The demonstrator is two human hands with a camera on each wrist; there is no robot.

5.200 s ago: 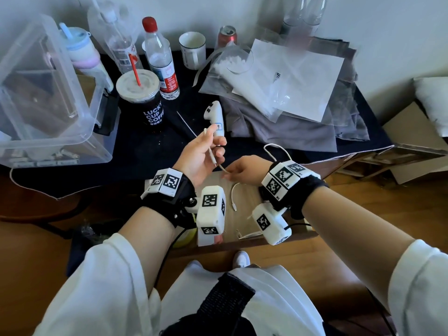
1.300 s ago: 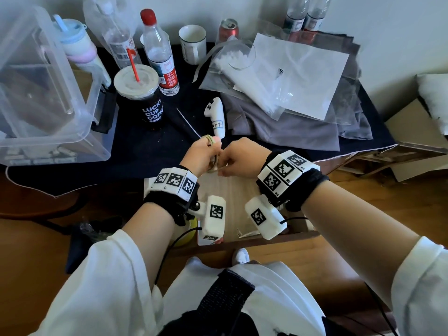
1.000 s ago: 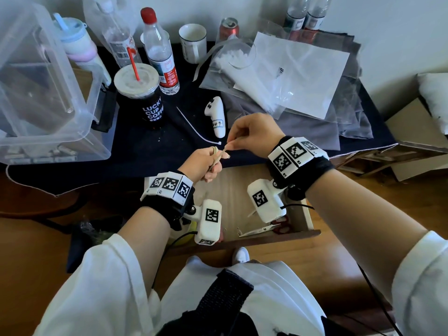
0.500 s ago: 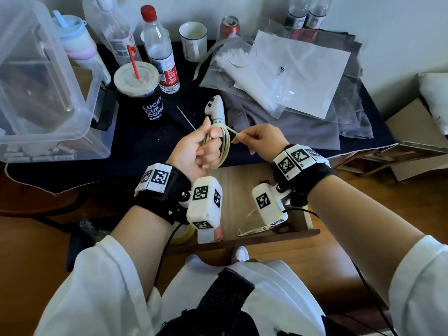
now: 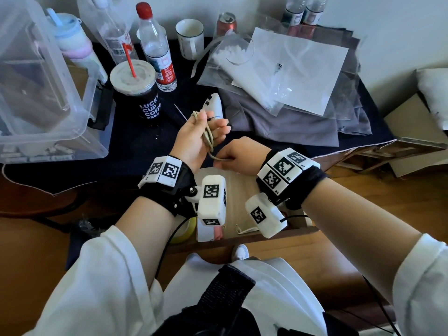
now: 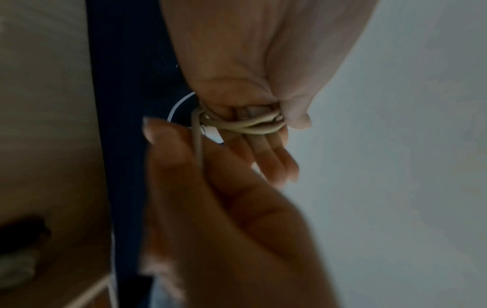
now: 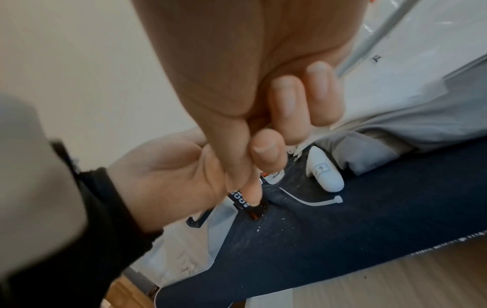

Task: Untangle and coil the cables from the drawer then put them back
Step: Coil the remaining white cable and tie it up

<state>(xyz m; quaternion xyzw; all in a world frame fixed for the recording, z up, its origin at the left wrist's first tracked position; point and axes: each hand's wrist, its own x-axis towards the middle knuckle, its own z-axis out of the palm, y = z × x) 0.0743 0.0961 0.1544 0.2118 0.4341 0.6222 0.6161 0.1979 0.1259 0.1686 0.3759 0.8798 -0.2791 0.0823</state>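
Note:
A beige cable (image 5: 209,139) is wound in loops round the fingers of my left hand (image 5: 194,139), which is raised palm-up over the table's front edge. In the left wrist view the loops (image 6: 253,126) cross the straight fingers, and the thumb (image 6: 295,116) presses them in place. My right hand (image 5: 236,155) sits just right of and below the left, pinching the cable's free end (image 5: 219,159). Its curled fingers (image 7: 266,150) fill the right wrist view, where the cable is hidden. The open wooden drawer (image 5: 242,190) lies under both wrists.
A white handheld device (image 5: 213,106) and a white zip tie (image 7: 313,201) lie on the dark cloth beyond my hands. A coffee cup (image 5: 135,89), bottles and a clear plastic box (image 5: 48,93) stand at the left. Plastic bags on grey cloth (image 5: 291,76) fill the right.
My right hand has carried the cable's free end from beyond the left fingers down towards the drawer edge, adding a turn. The left fingers have straightened out.

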